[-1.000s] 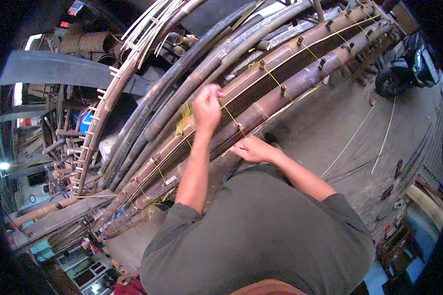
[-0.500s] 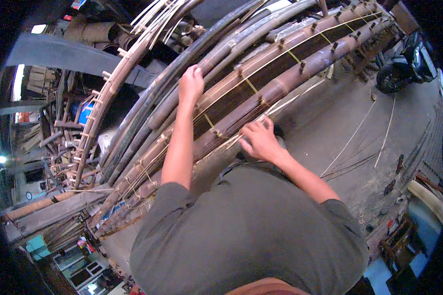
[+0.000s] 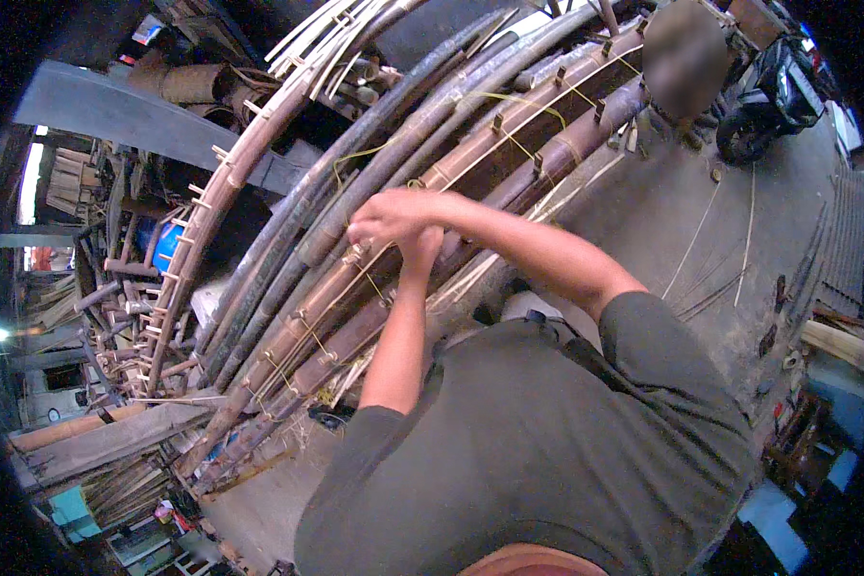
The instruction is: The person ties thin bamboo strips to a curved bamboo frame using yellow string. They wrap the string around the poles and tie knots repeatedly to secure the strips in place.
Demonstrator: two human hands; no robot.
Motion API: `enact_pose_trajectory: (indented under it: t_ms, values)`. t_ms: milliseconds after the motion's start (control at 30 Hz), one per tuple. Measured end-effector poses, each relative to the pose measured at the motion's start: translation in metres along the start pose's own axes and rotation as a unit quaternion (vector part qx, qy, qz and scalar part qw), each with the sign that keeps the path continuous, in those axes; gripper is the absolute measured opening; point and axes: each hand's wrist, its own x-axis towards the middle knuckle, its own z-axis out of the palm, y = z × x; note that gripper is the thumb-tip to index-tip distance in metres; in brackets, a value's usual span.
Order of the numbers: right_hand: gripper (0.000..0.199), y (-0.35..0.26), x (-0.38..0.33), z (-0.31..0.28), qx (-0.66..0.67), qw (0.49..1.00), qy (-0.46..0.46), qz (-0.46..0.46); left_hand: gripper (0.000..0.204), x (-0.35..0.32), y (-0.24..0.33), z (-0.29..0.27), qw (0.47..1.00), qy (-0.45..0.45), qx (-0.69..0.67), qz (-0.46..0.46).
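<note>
My right hand reaches across to the left with its fingers closed, over the upper brown bamboo pole of a long curved pair. From beside it a thin yellow-green strip arcs loosely up and to the right; the hand appears to grip it. Directly below, my left hand comes up against the right one; its fingers are hidden behind the right hand and wrist. The lower bamboo pole runs alongside. Short pegs and narrow yellowish ties cross between the two poles.
Beyond lie several dark curved poles and a pegged bamboo length. A grey beam crosses behind them. At the right a parked motorcycle stands on the concrete floor. A blurred patch covers something near it.
My right hand has swung up and left from below the lower pole to cross over my left. My left hand has shifted right and down. The yellow-green strip now arcs in the air.
</note>
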Motion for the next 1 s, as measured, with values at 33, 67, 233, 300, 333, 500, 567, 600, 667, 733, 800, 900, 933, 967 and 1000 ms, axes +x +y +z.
enact_pose_trajectory:
  t_ms: [33, 67, 233, 300, 333, 500, 567, 600, 667, 733, 800, 900, 933, 967, 1000]
  values:
    - [0.054, 0.014, 0.011, -0.016, -0.226, 0.956, -0.004, 0.187, 0.029, -0.003, 0.002, -0.005, 0.999, -0.028, 0.007, -0.027]
    - [0.062, 0.034, 0.016, -0.032, -0.339, 0.904, 0.014, 0.259, 0.028, -0.005, 0.005, -0.011, 0.997, -0.054, 0.015, -0.052]
    - [0.054, 0.054, -0.001, -0.044, 0.124, 0.978, 0.106, 0.132, 0.025, -0.004, -0.002, -0.012, 0.994, -0.067, 0.061, -0.055]
    - [0.043, 0.015, -0.044, -0.047, 0.038, 0.995, 0.088, -0.031, 0.03, -0.01, -0.012, -0.014, 0.981, -0.138, 0.008, -0.135]
    - [0.039, -0.002, -0.085, -0.027, 0.104, 0.994, 0.027, -0.008, 0.031, -0.018, -0.023, -0.009, 0.986, -0.12, 0.001, -0.12]
    - [0.035, 0.065, -0.152, 0.075, -0.155, 0.981, 0.112, -0.038, 0.027, 0.01, 0.015, -0.022, 0.978, -0.132, -0.051, -0.155]
    - [0.035, 0.059, -0.144, 0.076, -0.09, 0.989, 0.113, 0.035, 0.026, 0.032, 0.028, -0.029, 0.961, -0.122, -0.178, -0.172]
    - [0.035, 0.06, -0.143, 0.075, -0.074, 0.99, 0.103, 0.059, 0.026, 0.049, 0.038, -0.032, 0.947, -0.102, -0.241, -0.186]
    - [0.032, 0.071, -0.154, 0.082, -0.146, 0.978, 0.151, 0.01, 0.027, 0.103, 0.043, -0.038, 0.949, -0.106, -0.205, -0.213]
    - [0.03, 0.072, -0.157, 0.09, -0.174, 0.973, 0.148, -0.041, 0.027, 0.117, -0.034, 0.003, 0.972, -0.046, -0.146, -0.178]
    - [0.028, 0.07, -0.156, 0.088, -0.178, 0.974, 0.14, -0.028, 0.027, 0.086, -0.068, 0.037, 0.971, -0.134, 0.115, -0.163]
    - [0.031, 0.072, -0.157, 0.092, -0.184, 0.968, 0.172, 0.017, 0.028, 0.097, -0.066, 0.047, 0.983, -0.129, 0.069, -0.112]
    - [0.034, 0.071, -0.159, 0.094, -0.195, 0.964, 0.181, 0.021, 0.028, 0.101, -0.068, 0.043, 0.982, -0.157, 0.067, -0.076]
    - [0.036, 0.065, -0.154, 0.096, -0.206, 0.961, 0.184, 0.01, 0.028, 0.106, -0.092, 0.033, 0.98, -0.161, 0.111, -0.044]
    - [0.035, 0.06, -0.148, 0.1, -0.234, 0.954, 0.186, 0.007, 0.029, 0.111, -0.136, 0.016, 0.974, -0.159, 0.16, -0.019]
